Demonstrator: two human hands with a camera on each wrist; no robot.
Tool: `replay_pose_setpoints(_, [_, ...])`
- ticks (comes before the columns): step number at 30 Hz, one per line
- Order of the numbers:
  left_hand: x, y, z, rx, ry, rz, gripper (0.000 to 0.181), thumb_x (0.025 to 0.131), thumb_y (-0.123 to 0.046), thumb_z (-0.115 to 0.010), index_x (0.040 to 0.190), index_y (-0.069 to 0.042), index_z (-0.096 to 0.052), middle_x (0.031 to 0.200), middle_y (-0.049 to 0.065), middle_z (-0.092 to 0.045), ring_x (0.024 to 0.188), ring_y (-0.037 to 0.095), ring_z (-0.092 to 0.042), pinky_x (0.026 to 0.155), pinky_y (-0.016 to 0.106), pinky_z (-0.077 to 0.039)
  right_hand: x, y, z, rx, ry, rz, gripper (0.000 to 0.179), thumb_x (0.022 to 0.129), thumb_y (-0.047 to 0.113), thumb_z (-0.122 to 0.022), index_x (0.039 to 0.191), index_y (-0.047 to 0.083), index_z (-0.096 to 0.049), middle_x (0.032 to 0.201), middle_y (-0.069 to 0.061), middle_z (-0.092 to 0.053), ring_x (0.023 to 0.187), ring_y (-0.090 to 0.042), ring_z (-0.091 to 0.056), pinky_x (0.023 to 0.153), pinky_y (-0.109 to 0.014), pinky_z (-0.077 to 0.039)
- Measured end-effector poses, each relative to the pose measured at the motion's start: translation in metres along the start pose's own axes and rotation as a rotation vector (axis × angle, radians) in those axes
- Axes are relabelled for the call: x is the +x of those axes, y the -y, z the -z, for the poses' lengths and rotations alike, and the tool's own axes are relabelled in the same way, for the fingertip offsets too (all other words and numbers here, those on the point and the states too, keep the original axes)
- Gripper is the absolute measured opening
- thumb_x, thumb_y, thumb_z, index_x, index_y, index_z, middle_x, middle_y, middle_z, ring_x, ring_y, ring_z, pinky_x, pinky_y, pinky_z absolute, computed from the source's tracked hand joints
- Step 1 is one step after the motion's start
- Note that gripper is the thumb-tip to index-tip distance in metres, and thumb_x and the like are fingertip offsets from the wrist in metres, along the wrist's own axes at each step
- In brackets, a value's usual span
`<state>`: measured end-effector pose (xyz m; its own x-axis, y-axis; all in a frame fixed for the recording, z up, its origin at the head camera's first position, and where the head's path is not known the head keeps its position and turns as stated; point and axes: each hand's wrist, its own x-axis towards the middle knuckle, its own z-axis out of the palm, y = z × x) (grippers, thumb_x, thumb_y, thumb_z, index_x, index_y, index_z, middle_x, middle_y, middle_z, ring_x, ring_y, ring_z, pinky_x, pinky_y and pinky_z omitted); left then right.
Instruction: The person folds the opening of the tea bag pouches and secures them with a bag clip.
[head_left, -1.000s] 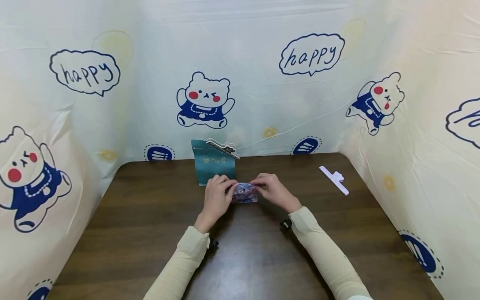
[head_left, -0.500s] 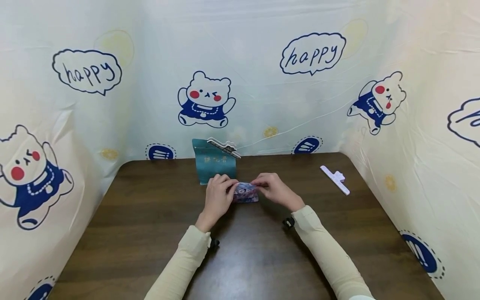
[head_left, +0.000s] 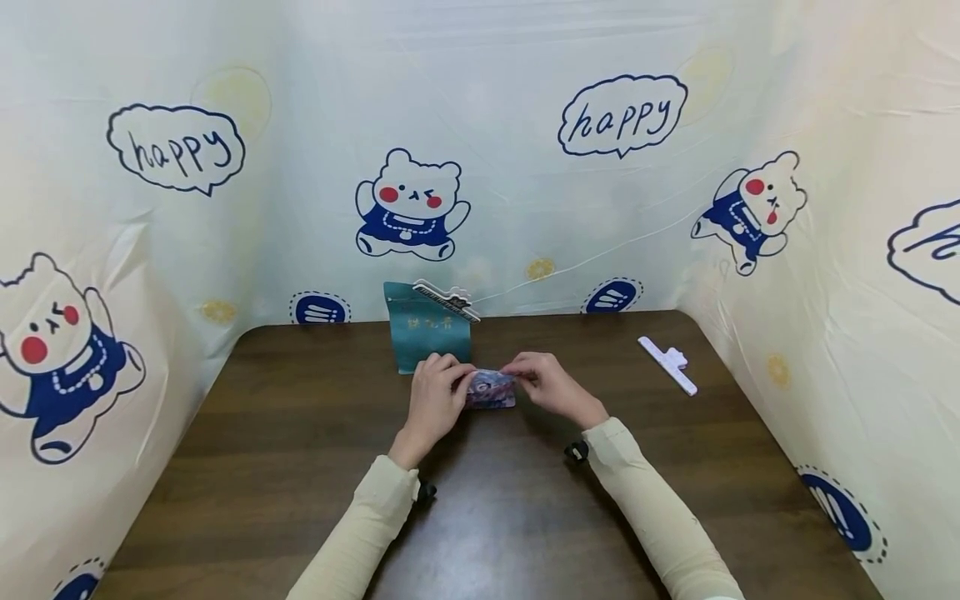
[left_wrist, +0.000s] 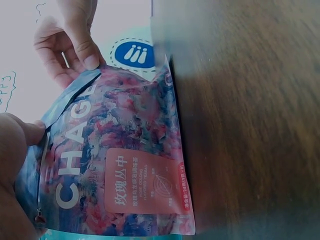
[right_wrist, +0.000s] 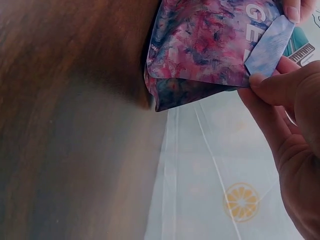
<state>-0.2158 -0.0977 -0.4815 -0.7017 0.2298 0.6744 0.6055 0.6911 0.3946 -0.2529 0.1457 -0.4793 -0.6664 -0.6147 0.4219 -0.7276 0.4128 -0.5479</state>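
Note:
A pink and blue patterned tea bag pouch (head_left: 491,390) stands on the table between both hands, its top edge folded over toward the front. In the left wrist view the pouch (left_wrist: 125,135) shows large white letters and a pink label. My left hand (head_left: 435,396) pinches the fold at its left end, thumb in front. At the right end of the fold my right hand (head_left: 551,385) pinches with thumb and fingers. The right wrist view shows the folded flap (right_wrist: 270,47) lying between the two hands' fingertips.
Behind the left hand stands a teal pouch (head_left: 427,333) with a white and black clip (head_left: 447,300) across its top right corner. A white bag clip (head_left: 667,365) lies on the brown table (head_left: 300,467) at the right. A printed curtain surrounds the table's back and sides.
Both hands keep their pinch on the pouch's folded top, almost still. The whole view shifts slightly with the head.

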Motion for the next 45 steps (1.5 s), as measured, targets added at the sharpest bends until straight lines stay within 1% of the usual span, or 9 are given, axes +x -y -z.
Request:
replay_pose_setpoints(3, [-0.001,0.000,0.000,0.001,0.004,0.002,0.009,0.095,-0.017,-0.074,0.095,-0.011,-0.081,0.080,-0.001,-0.063,0.074,0.019,-0.048,0.075,0.039,-0.041,-0.001,0.000,0.000,0.009,-0.001,0.001,0.037,0.087,-0.019,-0.063,0.111,0.005,-0.077,0.102,-0.006,-0.072,0.083,-0.031,-0.069,0.066,-0.025,-0.054])
replay_pose_setpoints(10, [-0.002,0.000,-0.002,0.001,-0.001,0.002,0.010,0.094,-0.019,-0.075,0.095,-0.012,-0.081,0.080,-0.002,-0.063,0.074,0.018,-0.047,0.075,0.038,-0.041,-0.002,-0.001,-0.002,0.022,-0.016,-0.010,0.034,0.087,-0.017,-0.065,0.109,0.007,-0.078,0.100,-0.004,-0.072,0.082,-0.027,-0.069,0.068,-0.025,-0.056])
replay_pose_setpoints(13, [-0.002,0.001,-0.002,-0.005,-0.014,-0.004,0.009,0.094,-0.018,-0.075,0.094,-0.011,-0.081,0.079,-0.001,-0.063,0.073,0.019,-0.047,0.074,0.039,-0.041,-0.003,-0.003,-0.002,0.068,-0.020,-0.046,0.033,0.089,-0.015,-0.067,0.109,0.008,-0.078,0.102,-0.002,-0.072,0.088,-0.022,-0.070,0.075,-0.024,-0.058])
replay_pose_setpoints(19, [-0.002,0.003,-0.002,-0.014,-0.027,0.000,0.009,0.094,-0.017,-0.074,0.094,-0.011,-0.081,0.080,-0.001,-0.064,0.072,0.019,-0.047,0.074,0.040,-0.041,-0.011,-0.002,0.001,0.142,-0.040,-0.102,0.029,0.093,-0.006,-0.068,0.114,0.011,-0.077,0.112,-0.002,-0.072,0.104,-0.017,-0.069,0.090,-0.032,-0.057])
replay_pose_setpoints(25, [-0.001,0.004,-0.002,-0.021,-0.024,0.002,0.010,0.095,-0.018,-0.074,0.095,-0.011,-0.081,0.080,-0.001,-0.063,0.073,0.019,-0.046,0.074,0.038,-0.040,-0.023,-0.007,0.017,0.093,-0.068,-0.142,0.026,0.095,-0.004,-0.067,0.115,0.009,-0.076,0.112,-0.005,-0.073,0.104,-0.020,-0.070,0.090,-0.037,-0.057])
replay_pose_setpoints(30, [-0.001,0.005,-0.002,-0.024,-0.032,0.001,0.009,0.095,-0.017,-0.074,0.095,-0.011,-0.080,0.079,-0.001,-0.063,0.073,0.019,-0.047,0.073,0.038,-0.040,-0.038,-0.019,0.037,0.054,-0.071,-0.232,0.025,0.095,-0.003,-0.066,0.115,0.008,-0.076,0.110,-0.005,-0.074,0.103,-0.020,-0.070,0.092,-0.039,-0.057])
replay_pose_setpoints(33, [-0.001,0.005,-0.002,-0.027,-0.017,0.012,0.010,0.096,-0.018,-0.073,0.095,-0.011,-0.080,0.079,-0.001,-0.063,0.073,0.019,-0.047,0.074,0.038,-0.039,-0.047,-0.030,0.048,0.029,-0.066,-0.280,0.023,0.096,-0.002,-0.066,0.115,0.007,-0.076,0.110,-0.006,-0.074,0.104,-0.021,-0.069,0.094,-0.042,-0.056])
replay_pose_setpoints(40, [-0.001,0.006,-0.002,-0.023,-0.017,0.010,0.009,0.095,-0.017,-0.074,0.095,-0.011,-0.080,0.079,-0.001,-0.063,0.073,0.019,-0.047,0.074,0.038,-0.040,-0.070,-0.053,0.075,-0.056,-0.065,-0.367,0.024,0.096,-0.002,-0.065,0.119,-0.003,-0.072,0.117,-0.025,-0.070,0.112,-0.036,-0.067,0.098,-0.054,-0.051])
replay_pose_setpoints(45, [-0.001,0.005,-0.001,-0.022,-0.015,0.013,0.009,0.094,-0.017,-0.074,0.095,-0.011,-0.081,0.079,-0.001,-0.063,0.074,0.018,-0.047,0.073,0.037,-0.040,-0.086,-0.068,0.093,-0.159,-0.057,-0.449,0.029,0.096,0.001,-0.065,0.123,-0.008,-0.067,0.122,-0.027,-0.068,0.117,-0.043,-0.063,0.100,-0.059,-0.047])
